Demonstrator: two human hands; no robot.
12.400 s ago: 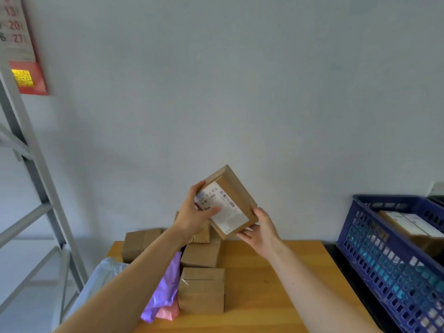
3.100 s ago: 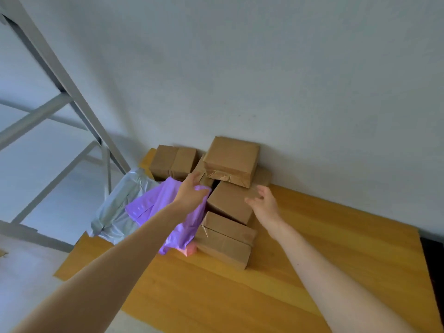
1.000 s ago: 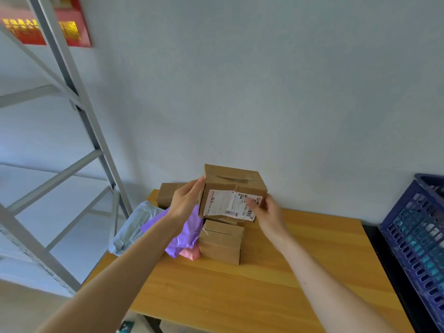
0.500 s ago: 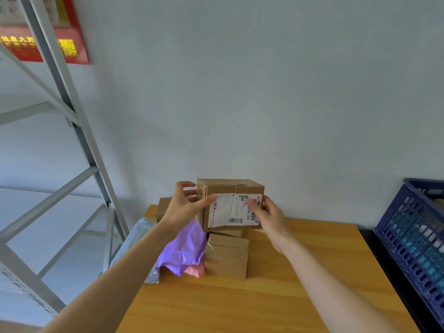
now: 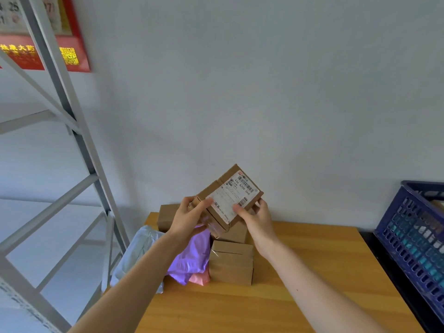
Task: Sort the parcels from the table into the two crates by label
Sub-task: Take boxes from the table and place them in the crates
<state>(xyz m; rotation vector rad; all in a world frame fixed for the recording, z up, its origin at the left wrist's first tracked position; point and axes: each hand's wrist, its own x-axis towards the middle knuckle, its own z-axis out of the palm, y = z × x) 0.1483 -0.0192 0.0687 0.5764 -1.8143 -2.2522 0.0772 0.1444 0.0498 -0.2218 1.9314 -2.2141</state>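
Box (image 5: 229, 197) held tilted above the table (image 5: 300, 272) pile, left hand (image 5: 189, 216) and right hand (image 5: 258, 216) fingers curled on opposite ends; looks light, stiff cardboard, so edge grip should hold.

brown parcel (image 5: 217, 200), white barcoded label (image 5: 236, 197), blue crate (image 5: 418, 234).
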